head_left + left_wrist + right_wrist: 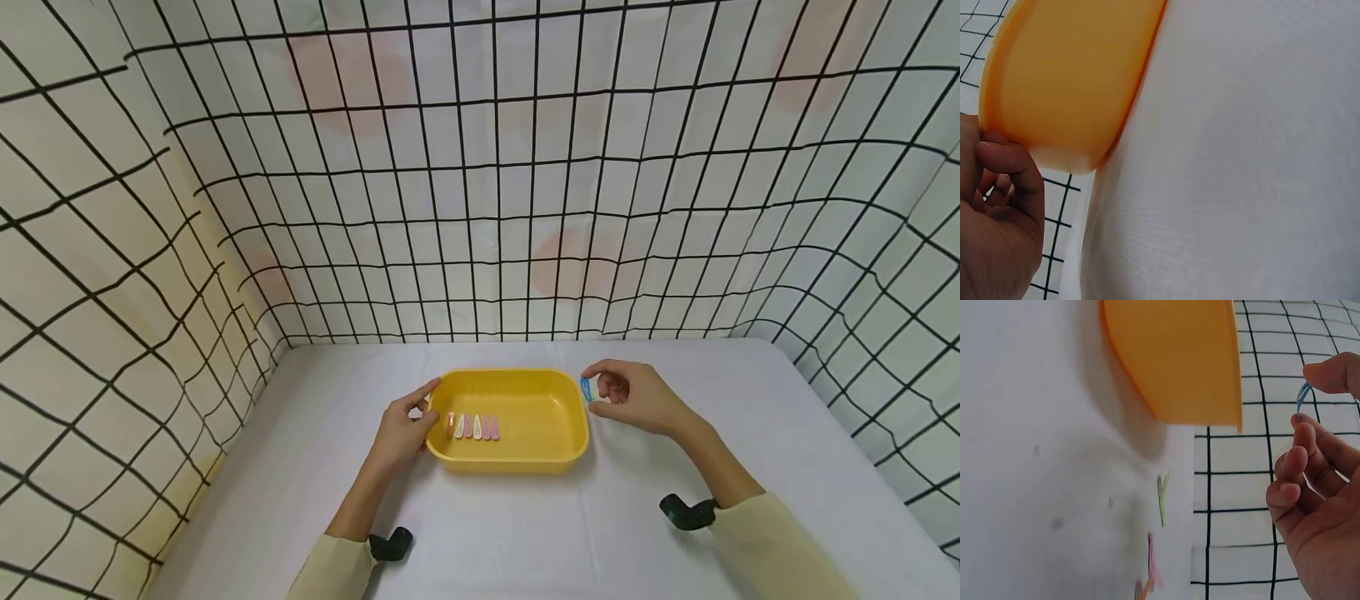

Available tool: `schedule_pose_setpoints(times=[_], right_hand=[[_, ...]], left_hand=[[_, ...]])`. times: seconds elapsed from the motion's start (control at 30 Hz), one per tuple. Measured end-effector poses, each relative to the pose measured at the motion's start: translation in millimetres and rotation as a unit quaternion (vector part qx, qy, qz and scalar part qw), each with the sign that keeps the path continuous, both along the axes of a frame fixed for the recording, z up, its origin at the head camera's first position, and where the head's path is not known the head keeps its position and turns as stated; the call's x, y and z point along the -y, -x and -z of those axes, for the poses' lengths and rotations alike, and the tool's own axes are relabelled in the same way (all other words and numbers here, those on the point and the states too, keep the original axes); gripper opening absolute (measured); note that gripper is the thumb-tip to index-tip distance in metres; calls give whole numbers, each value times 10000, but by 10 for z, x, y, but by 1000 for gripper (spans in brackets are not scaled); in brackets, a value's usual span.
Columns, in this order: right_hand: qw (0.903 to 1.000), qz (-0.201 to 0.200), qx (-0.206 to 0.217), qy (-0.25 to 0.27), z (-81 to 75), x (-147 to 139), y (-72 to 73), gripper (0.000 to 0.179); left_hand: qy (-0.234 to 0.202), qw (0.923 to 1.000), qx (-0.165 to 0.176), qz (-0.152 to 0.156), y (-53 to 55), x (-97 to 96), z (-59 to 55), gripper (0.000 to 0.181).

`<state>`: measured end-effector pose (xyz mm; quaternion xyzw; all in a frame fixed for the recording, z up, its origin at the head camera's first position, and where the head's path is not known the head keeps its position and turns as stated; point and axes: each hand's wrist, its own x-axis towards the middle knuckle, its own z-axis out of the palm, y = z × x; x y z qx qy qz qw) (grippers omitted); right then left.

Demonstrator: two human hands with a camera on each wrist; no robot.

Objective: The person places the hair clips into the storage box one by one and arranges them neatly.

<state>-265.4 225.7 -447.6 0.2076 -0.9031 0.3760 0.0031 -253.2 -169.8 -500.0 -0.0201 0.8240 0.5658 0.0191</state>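
A yellow tray [517, 462] sits on the white-covered table. My left hand [401, 429] grips its left end, with fingers and thumb at the rim; the left wrist view shows this hand [1004, 194] against the tray's wall [1066, 81]. Lined up inside, toward the left, lie several snap hair clips [477, 427] in orange, white and pink. Just off the tray's right rim, my right hand [637, 400] pinches a blue hair clip [587, 389] between thumb and index finger. That blue clip [1303, 397] appears edge-on in the right wrist view.
On the table in the right wrist view lie a green clip [1162, 499], a pink clip [1152, 562] and an orange clip [1142, 590], beyond the tray's end [1179, 362]. Black wire grid [495, 171] stands along the back and both sides.
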Motion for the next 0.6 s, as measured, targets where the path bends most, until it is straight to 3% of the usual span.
schedule_pose_setpoints(times=[0.6], right_hand=[[9987,-440,19,256,-42,533,42,39]], left_hand=[[155,9998,-146,1,18,3,20,57]])
